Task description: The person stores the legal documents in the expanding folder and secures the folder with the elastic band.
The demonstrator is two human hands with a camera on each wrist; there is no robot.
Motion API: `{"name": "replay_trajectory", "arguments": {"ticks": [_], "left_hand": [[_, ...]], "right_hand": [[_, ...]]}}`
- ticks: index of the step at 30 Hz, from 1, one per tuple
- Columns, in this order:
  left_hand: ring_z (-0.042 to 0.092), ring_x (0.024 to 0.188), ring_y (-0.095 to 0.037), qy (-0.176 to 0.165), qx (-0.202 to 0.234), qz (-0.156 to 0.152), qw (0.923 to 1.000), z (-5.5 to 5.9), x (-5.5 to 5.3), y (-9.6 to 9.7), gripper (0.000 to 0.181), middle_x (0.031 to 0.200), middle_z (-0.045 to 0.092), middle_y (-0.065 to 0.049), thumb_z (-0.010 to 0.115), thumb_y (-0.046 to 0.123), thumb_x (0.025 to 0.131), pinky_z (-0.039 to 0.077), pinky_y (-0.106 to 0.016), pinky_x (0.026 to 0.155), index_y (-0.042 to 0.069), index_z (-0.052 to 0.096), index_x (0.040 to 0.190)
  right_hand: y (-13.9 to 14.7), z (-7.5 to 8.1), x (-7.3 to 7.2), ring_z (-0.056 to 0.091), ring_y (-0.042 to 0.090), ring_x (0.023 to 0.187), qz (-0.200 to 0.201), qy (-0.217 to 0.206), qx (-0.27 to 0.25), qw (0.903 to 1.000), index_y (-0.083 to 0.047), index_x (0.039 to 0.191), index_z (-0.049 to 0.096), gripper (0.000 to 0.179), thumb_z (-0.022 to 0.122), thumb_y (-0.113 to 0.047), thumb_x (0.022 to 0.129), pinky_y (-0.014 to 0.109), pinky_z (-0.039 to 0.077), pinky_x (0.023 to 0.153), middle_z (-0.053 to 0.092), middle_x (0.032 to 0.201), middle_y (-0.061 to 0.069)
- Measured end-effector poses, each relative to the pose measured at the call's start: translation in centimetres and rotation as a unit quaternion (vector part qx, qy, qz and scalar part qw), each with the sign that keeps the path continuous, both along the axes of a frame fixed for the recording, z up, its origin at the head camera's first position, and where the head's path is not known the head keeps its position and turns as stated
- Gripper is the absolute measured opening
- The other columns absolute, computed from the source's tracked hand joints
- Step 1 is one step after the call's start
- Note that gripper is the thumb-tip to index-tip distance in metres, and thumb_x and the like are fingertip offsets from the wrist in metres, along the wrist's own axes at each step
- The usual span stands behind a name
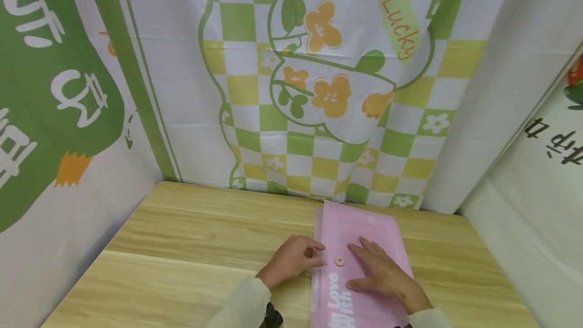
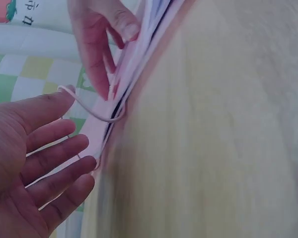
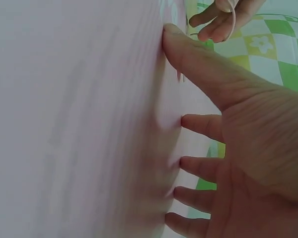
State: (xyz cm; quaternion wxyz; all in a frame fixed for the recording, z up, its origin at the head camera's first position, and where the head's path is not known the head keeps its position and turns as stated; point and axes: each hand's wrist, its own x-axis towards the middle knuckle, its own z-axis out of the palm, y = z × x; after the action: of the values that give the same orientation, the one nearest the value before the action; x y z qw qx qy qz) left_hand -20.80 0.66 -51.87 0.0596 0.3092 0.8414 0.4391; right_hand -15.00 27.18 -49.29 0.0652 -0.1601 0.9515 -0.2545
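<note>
A pink translucent document folder (image 1: 360,224) with white lettering lies on the wooden table. A small round button (image 1: 339,260) sits on its front near the left edge. My right hand (image 1: 382,277) rests on the folder with fingers spread; its fingertips press the pink surface in the right wrist view. Beside the left edge is my left hand (image 1: 293,258), thumb and fingers extended. In the left wrist view a thin elastic cord (image 2: 89,110) from the folder's edge loops over the left thumb tip and passes behind the fingers.
The wooden table (image 1: 196,237) extends left of the folder and a little to its right. A green and yellow checked curtain (image 1: 282,151) hangs at the table's back edge. Printed cloth also hangs along the left and right sides.
</note>
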Motion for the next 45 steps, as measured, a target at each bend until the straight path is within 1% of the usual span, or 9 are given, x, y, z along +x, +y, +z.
{"name": "replay_trajectory", "arguments": {"ticks": [5,8,13,16,21,27,31,36,45], "left_hand": [[0.063,0.086,-0.007,0.027,-0.023,-0.005,0.9994,0.1,0.0,0.8,0.028,0.098,0.071,0.004,0.082,0.02,0.09,0.052,-0.023,0.078,0.008,0.077,0.115],[0.06,0.088,-0.006,0.047,-0.05,-0.004,0.9976,0.1,0.0,1.3,0.029,0.098,0.068,0.005,0.082,0.019,0.088,0.051,-0.024,0.08,0.009,0.076,0.114],[0.057,0.086,-0.002,0.101,-0.098,-0.005,0.99,-0.2,-0.1,2.5,0.022,0.094,0.067,0.01,0.082,0.02,0.086,0.048,-0.024,0.084,0.012,0.08,0.105],[0.057,0.083,-0.002,0.129,-0.112,0.005,0.9852,-0.4,-0.5,3.1,0.014,0.087,0.067,0.013,0.081,0.018,0.085,0.047,-0.025,0.085,0.015,0.082,0.098],[0.058,0.081,-0.004,0.124,-0.126,0.008,0.9842,-0.2,-0.6,3.8,0.005,0.082,0.065,0.014,0.082,0.017,0.083,0.048,-0.025,0.085,0.017,0.082,0.088],[0.053,0.073,-0.002,0.121,-0.145,0.003,0.9819,0.3,-0.8,4.7,0.006,0.076,0.06,0.013,0.081,0.012,0.083,0.047,-0.02,0.072,0.017,0.078,0.081],[0.051,0.07,-0.002,0.128,-0.153,0.009,0.9798,0.3,-0.7,5.1,0.007,0.074,0.057,0.013,0.082,0.015,0.083,0.044,-0.019,0.07,0.017,0.077,0.079],[0.051,0.07,-0.002,0.134,-0.15,0.021,0.9793,0.2,-0.6,5.3,0.008,0.074,0.058,0.012,0.084,0.019,0.082,0.044,-0.02,0.069,0.017,0.077,0.079],[0.048,0.069,-0.004,0.13,-0.158,0.015,0.9788,-0.3,-0.7,5.9,0.011,0.075,0.052,0.011,0.084,0.023,0.083,0.044,-0.022,0.068,0.016,0.075,0.083]], "right_hand": [[0.1,0.0,-0.1,0.022,0.062,0.142,0.006,0.004,-0.004,1.0,0.003,0.15,0.047,0.098,0.088,-0.047,0.077,0.071,0.02,0.112,0.027,0.157,0.038],[0.1,-0.2,-0.1,0.022,0.062,0.141,0.01,0.008,-0.002,0.9999,0.003,0.15,0.047,0.098,0.088,-0.047,0.077,0.071,0.021,0.112,0.027,0.156,0.039],[0.2,-0.5,0.1,0.023,0.065,0.139,0.016,0.01,0.006,0.9998,0.004,0.15,0.046,0.098,0.087,-0.048,0.078,0.072,0.023,0.111,0.028,0.155,0.04],[0.1,-0.4,0.2,0.022,0.065,0.14,0.014,0.011,0.004,0.9998,0.004,0.15,0.046,0.096,0.086,-0.048,0.079,0.072,0.022,0.111,0.027,0.155,0.04],[-0.1,-0.3,0.2,0.021,0.066,0.139,0.013,0.005,0.001,0.9999,0.004,0.15,0.046,0.095,0.086,-0.046,0.08,0.072,0.02,0.111,0.027,0.155,0.041],[-0.1,-0.1,0.1,0.021,0.067,0.138,0.012,0.004,0.007,0.9999,0.005,0.15,0.047,0.094,0.085,-0.046,0.081,0.072,0.021,0.111,0.027,0.155,0.041],[0.0,-0.2,0.1,0.021,0.068,0.138,0.012,0.0,0.003,0.9999,0.005,0.149,0.047,0.093,0.085,-0.045,0.081,0.073,0.021,0.11,0.026,0.154,0.042],[-0.1,-0.3,0.1,0.02,0.069,0.137,0.017,0.002,0.002,0.9998,0.006,0.149,0.046,0.093,0.085,-0.045,0.081,0.074,0.021,0.11,0.026,0.154,0.043],[-0.1,-0.4,0.0,0.019,0.07,0.136,0.018,-0.001,0.004,0.9998,0.007,0.149,0.047,0.092,0.084,-0.044,0.082,0.075,0.02,0.109,0.026,0.154,0.043]]}}
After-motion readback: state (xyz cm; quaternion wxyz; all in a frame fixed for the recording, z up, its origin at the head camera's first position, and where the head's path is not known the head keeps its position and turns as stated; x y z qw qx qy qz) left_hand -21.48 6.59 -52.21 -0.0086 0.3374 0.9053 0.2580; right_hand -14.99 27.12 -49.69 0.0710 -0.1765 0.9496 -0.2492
